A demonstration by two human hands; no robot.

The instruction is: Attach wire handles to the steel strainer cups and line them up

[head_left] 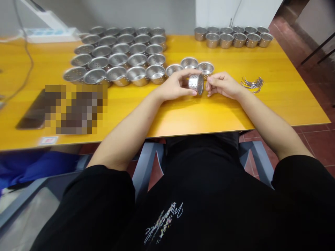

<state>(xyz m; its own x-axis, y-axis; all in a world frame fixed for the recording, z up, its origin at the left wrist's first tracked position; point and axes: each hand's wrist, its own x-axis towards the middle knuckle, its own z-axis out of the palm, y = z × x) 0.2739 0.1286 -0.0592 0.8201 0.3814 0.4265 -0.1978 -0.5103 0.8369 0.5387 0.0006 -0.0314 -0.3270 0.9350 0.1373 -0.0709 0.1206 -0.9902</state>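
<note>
My left hand is closed around a small perforated metal cup, thumb below and fingers above. The cup lies on its side above the table, its open mouth turned right. Close to that mouth, my right hand pinches a thin metal wire, mostly hidden by the fingers. Just behind the held cup stand three loose cups, among them one upright perforated cup. To the right of my right hand lies a small heap of curved metal wires.
Rows of metal cups fill the table's left middle; another group of cups stands at the back right. A dark phone and a blurred-out object lie front left. A power strip with a cable sits back left on the yellow table.
</note>
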